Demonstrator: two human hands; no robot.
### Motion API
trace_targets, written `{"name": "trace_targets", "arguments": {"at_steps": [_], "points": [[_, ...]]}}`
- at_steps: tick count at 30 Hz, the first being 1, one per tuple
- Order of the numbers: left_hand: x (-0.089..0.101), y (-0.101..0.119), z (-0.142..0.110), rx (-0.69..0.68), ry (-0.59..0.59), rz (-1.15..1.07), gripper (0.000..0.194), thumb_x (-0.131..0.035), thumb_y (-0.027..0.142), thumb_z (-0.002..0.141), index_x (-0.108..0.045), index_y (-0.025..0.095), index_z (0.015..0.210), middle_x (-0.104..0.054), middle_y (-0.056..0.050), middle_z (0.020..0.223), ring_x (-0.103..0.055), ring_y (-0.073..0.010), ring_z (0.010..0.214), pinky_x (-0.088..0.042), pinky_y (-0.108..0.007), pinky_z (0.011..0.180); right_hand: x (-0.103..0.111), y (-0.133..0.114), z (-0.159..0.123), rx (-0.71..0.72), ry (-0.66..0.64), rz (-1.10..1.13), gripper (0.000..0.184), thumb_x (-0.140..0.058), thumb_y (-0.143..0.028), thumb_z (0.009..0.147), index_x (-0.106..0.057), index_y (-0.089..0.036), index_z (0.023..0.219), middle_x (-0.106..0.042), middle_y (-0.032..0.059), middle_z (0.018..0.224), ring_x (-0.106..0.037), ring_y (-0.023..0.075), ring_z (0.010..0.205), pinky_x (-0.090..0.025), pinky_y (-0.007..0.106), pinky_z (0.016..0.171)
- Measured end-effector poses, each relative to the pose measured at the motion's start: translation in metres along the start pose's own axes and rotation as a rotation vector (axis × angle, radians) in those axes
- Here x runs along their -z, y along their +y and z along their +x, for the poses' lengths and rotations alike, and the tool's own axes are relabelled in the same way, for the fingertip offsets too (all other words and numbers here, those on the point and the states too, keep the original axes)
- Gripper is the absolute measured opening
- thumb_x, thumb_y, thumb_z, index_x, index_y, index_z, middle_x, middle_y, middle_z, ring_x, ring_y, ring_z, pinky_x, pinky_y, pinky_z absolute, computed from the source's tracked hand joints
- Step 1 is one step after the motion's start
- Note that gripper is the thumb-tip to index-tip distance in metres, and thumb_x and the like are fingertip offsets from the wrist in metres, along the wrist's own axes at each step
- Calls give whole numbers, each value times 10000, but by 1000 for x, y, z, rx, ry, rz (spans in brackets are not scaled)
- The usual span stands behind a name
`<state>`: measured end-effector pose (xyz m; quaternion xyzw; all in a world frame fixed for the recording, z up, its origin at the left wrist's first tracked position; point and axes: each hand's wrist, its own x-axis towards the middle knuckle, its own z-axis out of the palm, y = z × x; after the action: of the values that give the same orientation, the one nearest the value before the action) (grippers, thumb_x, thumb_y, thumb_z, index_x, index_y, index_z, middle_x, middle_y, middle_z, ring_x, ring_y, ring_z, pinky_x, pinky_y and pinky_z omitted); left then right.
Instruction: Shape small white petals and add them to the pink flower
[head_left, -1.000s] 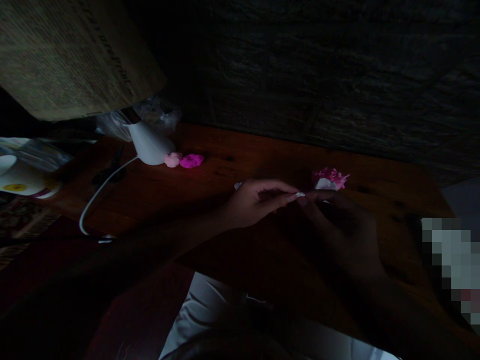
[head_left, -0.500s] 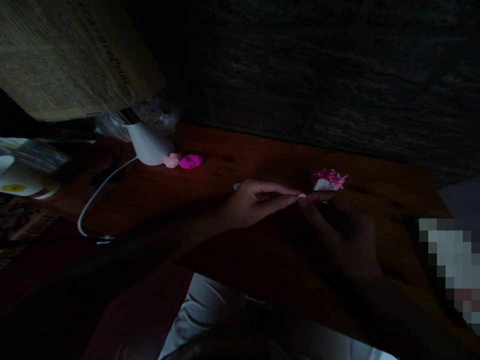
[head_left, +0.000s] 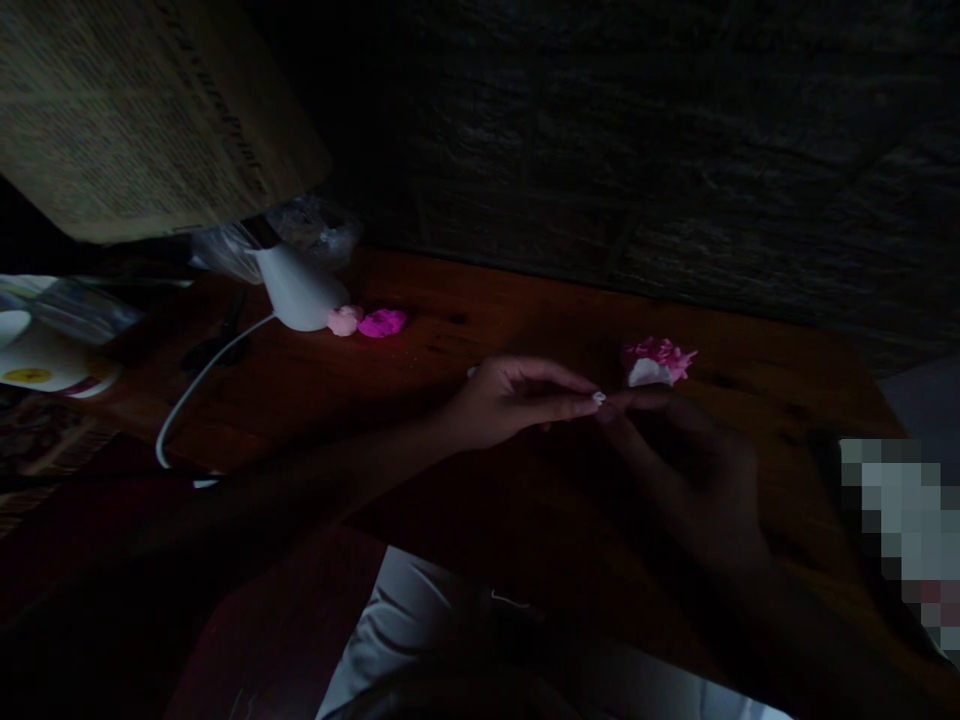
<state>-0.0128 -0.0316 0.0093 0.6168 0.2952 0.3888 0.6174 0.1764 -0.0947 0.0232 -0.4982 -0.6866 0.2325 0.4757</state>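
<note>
Between thumb and index finger, my left hand [head_left: 502,400] pinches a small white piece of what looks like modelling clay [head_left: 598,398]. My right hand [head_left: 694,470] meets it from the other side, its thumb and index fingertips closed at the piece's edge. Just beyond the right fingers sits a pink, ruffled, flower-like clay piece [head_left: 664,352] with a white part [head_left: 649,373] at its front. A bit of something white [head_left: 472,372] shows behind my left hand, mostly hidden. Dim light hides the finer shape of the pinched piece.
At the left stands a lamp with a white base [head_left: 300,288] and newsprint shade [head_left: 150,120]. Against the base lie a pale pink lump [head_left: 344,320] and a magenta lump [head_left: 383,323]. Scissors [head_left: 217,345], a cable [head_left: 180,400] and a white cup [head_left: 45,355] are further left. A dark wall [head_left: 600,150] backs the table.
The white piece has turned slightly between my fingertips and now shows a folded-looking edge. Both hands stay nearly in place; the things on the table have not moved.
</note>
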Motion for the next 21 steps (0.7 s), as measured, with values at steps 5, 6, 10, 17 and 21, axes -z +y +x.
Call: {"name": "trace_targets", "arguments": {"at_steps": [5,6,10,17,21], "points": [[-3,-1,-1,-117,52,56,286,-804,386,801,-784,143,949,-779,-73,947,-680,-116,757,-532,-227,668,0,2,-2,34,-2,8,120,-699,-236,924,-768,-305,995,-761,-15,884,-705,164,764,-570,298,686],[-4,-1,-1,-146,62,67,272,-794,378,814,-781,141,948,-779,-74,954,-691,-121,785,-542,-231,698,-1,1,-3,48,3,13,141,-703,-224,921,-773,-311,1008,-758,-16,885,-698,159,762,-563,293,678],[-7,-2,-4,-212,118,133,232,-767,346,846,-774,138,949,-784,-83,980,-719,-149,897,-560,-246,805,-2,-2,-4,101,21,22,230,-695,-170,918,-787,-321,1066,-761,-4,896,-690,162,783,-554,306,686],[-5,-1,-5,-278,134,181,180,-776,298,838,-772,145,933,-792,-75,971,-729,-146,884,-564,-232,781,-3,-4,-6,154,23,-6,321,-686,-152,916,-780,-347,1153,-766,6,913,-697,173,792,-557,316,680],[-6,0,-6,-282,150,222,168,-770,285,840,-771,145,931,-792,-69,951,-726,-141,858,-559,-223,749,-2,-3,-6,153,19,-24,309,-684,-166,919,-782,-340,1155,-771,15,923,-708,183,807,-566,319,690]]}}
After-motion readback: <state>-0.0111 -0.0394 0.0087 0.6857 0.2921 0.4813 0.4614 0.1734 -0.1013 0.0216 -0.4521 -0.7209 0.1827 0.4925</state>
